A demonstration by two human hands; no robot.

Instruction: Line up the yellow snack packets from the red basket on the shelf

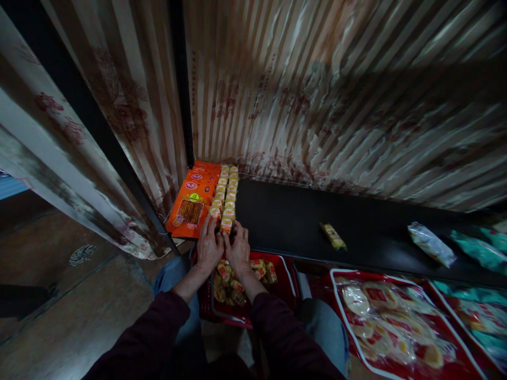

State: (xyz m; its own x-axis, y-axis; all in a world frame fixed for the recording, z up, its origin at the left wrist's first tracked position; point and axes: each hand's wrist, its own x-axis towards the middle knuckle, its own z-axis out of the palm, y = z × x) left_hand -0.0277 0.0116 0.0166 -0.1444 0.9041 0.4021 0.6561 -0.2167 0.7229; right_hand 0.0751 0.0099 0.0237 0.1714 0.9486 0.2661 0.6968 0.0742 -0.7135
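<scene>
Pleated curtain (317,105) w/ reddish print hangs beyond the hands, behind a black shelf (285,211). Small yellow packs (226,192) stand in two rows running away from the fingertips, the near ends right at the hands; orange bags (190,203) lie just L of them. L hand (209,245) has fingers part-bent, tips at the near end of the L row; R hand (237,245) is half-curled at the R side of the nearest pack, thumbs close together in front of it. Can't tell if either grips or only presses. Packs look light, prob. slick crinkly film over sth. firm but crumbly, so easy to crush or knock askew. Best hold: flat sides approx. mid-height, light thumb-&-finger pinch, no squeezing the ends. More loose packs (237,296) sit below the wrists in a red basket (292,277); single pack (333,236) lies on the shelf, well R of the R hand.
</scene>
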